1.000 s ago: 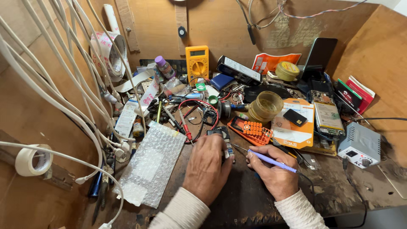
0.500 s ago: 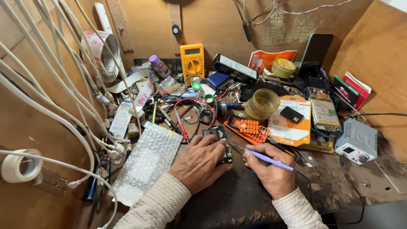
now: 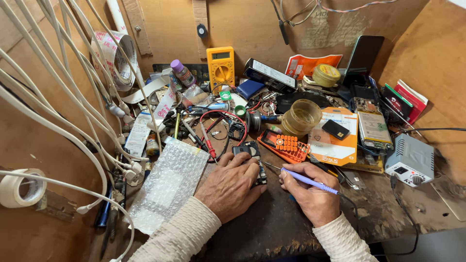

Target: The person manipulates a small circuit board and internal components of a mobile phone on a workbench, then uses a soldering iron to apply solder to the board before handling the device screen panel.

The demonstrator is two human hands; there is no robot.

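A crowded bench, as we see it from above

We see a yellow multimeter (image 3: 220, 68) standing against the brown back board, a purple-capped bottle (image 3: 183, 73) to its left, and an orange keypad phone (image 3: 283, 145) lying beside a round translucent jar (image 3: 302, 117). A sheet of clear bubble wrap (image 3: 167, 183) lies at left under hanging white cables (image 3: 73, 97); a grey soldering station (image 3: 410, 159) sits at right, a white tape roll (image 3: 20, 187) far left.

Small dark circuit board (image 3: 253, 157): lies flat on the surface, centre of view, mostly covered by the left hand (image 3: 230, 187). Purple-handled soldering iron (image 3: 310, 182): held in the right hand (image 3: 310, 196), tip pointing toward ten o'clock, at the board's right edge.
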